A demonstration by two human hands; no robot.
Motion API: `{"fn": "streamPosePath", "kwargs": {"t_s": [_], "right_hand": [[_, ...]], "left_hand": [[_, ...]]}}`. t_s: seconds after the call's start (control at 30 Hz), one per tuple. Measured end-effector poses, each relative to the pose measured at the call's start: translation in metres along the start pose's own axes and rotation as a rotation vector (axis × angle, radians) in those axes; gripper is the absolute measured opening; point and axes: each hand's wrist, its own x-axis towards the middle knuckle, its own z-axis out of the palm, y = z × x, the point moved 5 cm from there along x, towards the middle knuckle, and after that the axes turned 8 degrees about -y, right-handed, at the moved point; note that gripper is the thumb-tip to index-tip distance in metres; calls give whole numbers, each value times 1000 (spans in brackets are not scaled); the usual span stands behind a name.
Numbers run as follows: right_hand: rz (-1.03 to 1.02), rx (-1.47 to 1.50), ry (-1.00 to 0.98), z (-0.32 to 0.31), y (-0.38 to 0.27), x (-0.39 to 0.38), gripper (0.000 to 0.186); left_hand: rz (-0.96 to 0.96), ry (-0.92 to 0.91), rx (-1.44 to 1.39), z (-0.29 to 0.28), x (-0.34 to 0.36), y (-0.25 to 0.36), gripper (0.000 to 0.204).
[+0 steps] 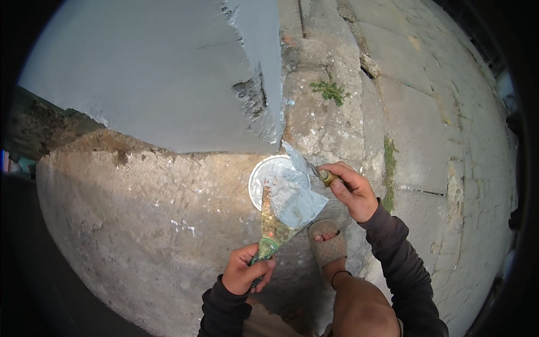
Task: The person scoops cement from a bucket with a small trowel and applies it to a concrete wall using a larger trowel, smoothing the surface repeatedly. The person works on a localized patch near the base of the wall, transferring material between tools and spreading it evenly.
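Note:
My left hand (249, 271) is closed round the green handle of a wide putty knife (276, 223). Pale blue-grey filler (296, 203) covers much of its broad blade, which is held over a round white bucket (255, 197). In my right hand (355, 194) is a smaller putty knife (300, 159), gripped by its short handle. Filler coats that narrower blade, which points up and left toward the wall's bottom corner. The two blades are close together above the bucket; whether they touch I cannot tell. The bucket's inside is partly hidden by them.
A grey wall (163, 78) fills the upper left, with a rough broken patch (251, 98) near its corner edge. Stained concrete (140, 219) runs along its foot. Small weeds (330, 91) grow from the ground, and paving (438, 146) stretches right. My sandalled foot (328, 244) stands by the bucket.

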Motion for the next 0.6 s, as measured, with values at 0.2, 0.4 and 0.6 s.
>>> {"fn": "streamPosePath", "kwargs": {"t_s": [0.2,0.4,0.6], "right_hand": [[-31,-53,-169,-2,-15,9,30],[-42,-59,-224,-2,-17,8,29],[20,-104,-217,-15,-9,4,27]], "left_hand": [[-18,-84,-33,0,-1,2,10],[-30,-120,-101,-5,-3,-6,13],[42,-207,-226,-7,-5,-8,10]]}}
